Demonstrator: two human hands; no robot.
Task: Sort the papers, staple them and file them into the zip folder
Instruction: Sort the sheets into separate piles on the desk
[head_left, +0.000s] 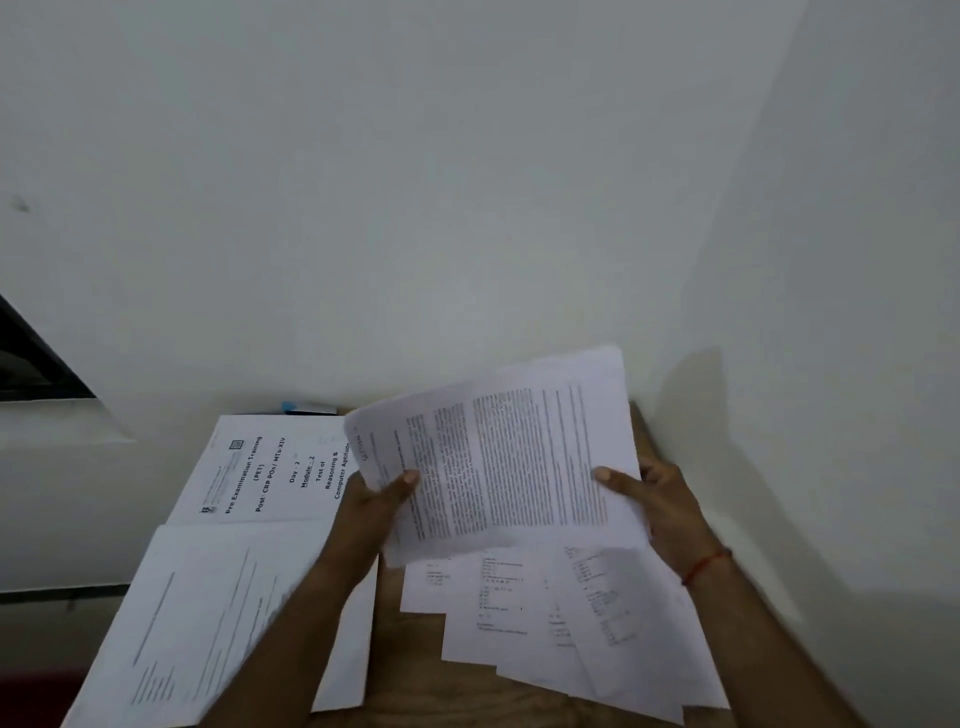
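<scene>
Papers, printed sheaf (509, 457), held up off the counter (415, 680) in both hands, tilted, dense text columns facing the camera; at least two sheets, back one fanned out at the top. Left hand (371, 512) grips the sheaf's lower-left corner, thumb on the front, fingers hidden behind. Right hand (662, 506) grips the right edge, thumb pressed on the front, rest of the fingers behind the paper. Red thread (706, 564) on the right wrist.

More papers flat on the wooden counter: cover sheet (260, 467) reading "Pre Examination Training (PET)... Day - 2, Module - 2" toward the far-left corner, partly under the held sheaf. Blurred stack (208, 613) at the near-left corner, just beside the cover sheet, left forearm crossing its right side. Loose sheets (571, 629) fanned and overlapping on the right side, below the held sheaf, reaching the near edge. Small blue object (306, 408) at the far edge against the white wall (467, 182), mostly hidden, can't tell what it is.
</scene>
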